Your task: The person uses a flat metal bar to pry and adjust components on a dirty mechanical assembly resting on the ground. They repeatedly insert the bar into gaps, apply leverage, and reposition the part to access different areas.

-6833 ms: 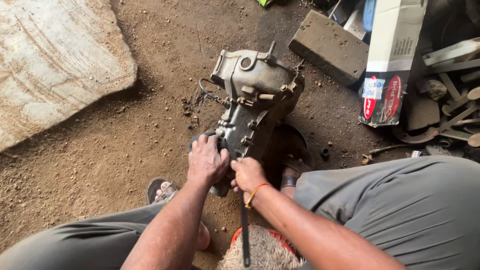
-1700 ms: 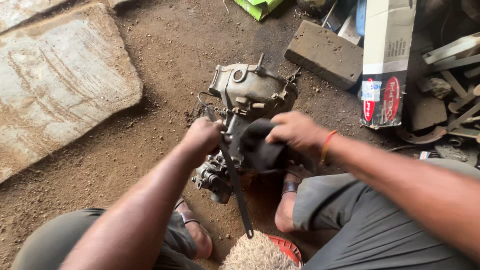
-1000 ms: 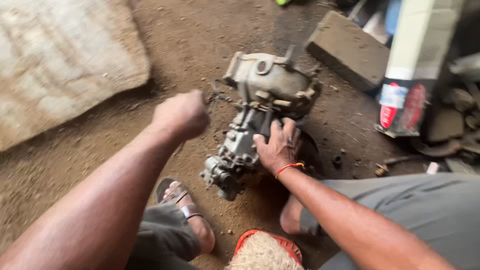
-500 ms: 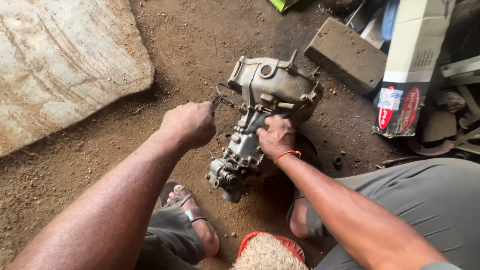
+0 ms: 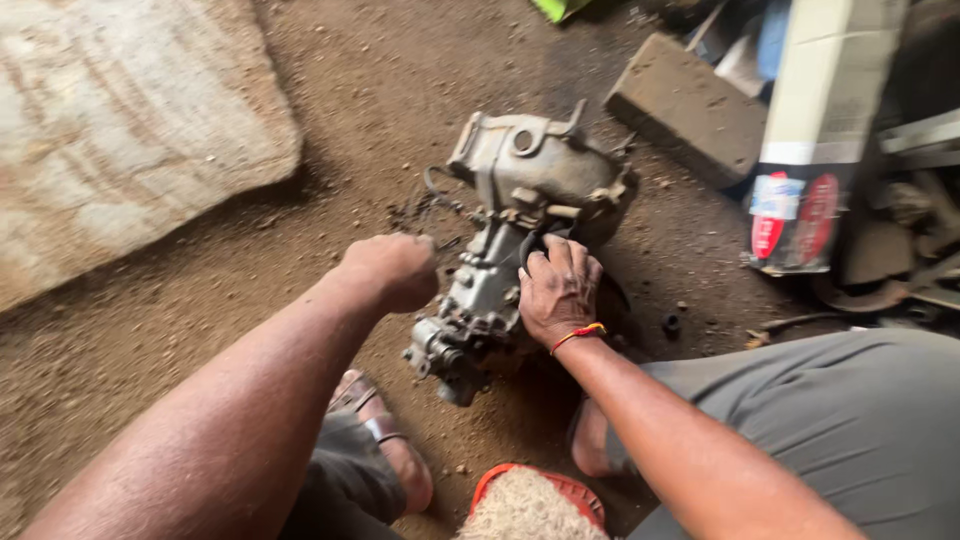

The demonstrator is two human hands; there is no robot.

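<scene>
Two hands work a grimy metal gearbox casing [image 5: 520, 230] on dirt. Right hand [image 5: 558, 290] stays pressed flat on it; left hand [image 5: 392, 270], fisted beside it, has perhaps dropped the long tool.

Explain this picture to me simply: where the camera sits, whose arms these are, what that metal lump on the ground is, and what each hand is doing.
The camera sits on the person's head and looks down, so both arms are their own. They sit low over a dirt floor. Between their sandalled feet lies a grimy grey metal engine part, a cast housing with wires at its side. The right hand rests on its middle, over something dark. The left hand is a closed fist beside the housing; what it grips cannot be seen. Around lie a flat stone slab, a brick, a tall white carton and scrap metal.
</scene>
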